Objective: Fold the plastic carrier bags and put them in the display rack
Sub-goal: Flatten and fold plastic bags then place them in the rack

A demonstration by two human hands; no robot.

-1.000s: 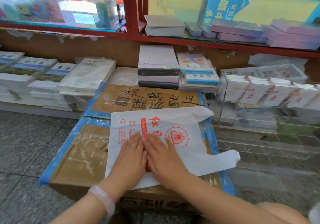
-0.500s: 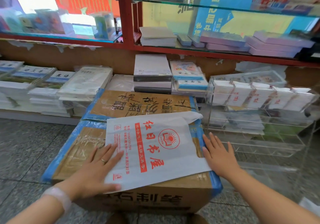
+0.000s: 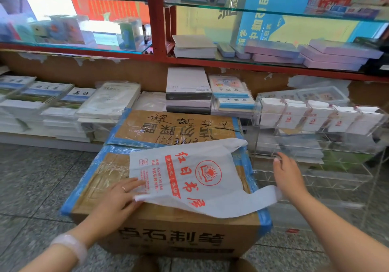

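White carrier bag (image 3: 189,174) lies flat on the taped cardboard box (image 3: 168,225), long axis left to right, handles toward the right, near edge lifting. Left hand (image 3: 117,198) holds the bag's near left corner, fingers (image 3: 134,184) straight on top, thumb hidden. Right hand (image 3: 288,174) hovers just off the box's right edge, fingers relaxed, holding nothing; near handle (image 3: 267,196) just below it. Acrylic display rack (image 3: 315,145) stands right. Half a second ago both hands pressed flat; since then the near edge has risen and the right hand lifted.
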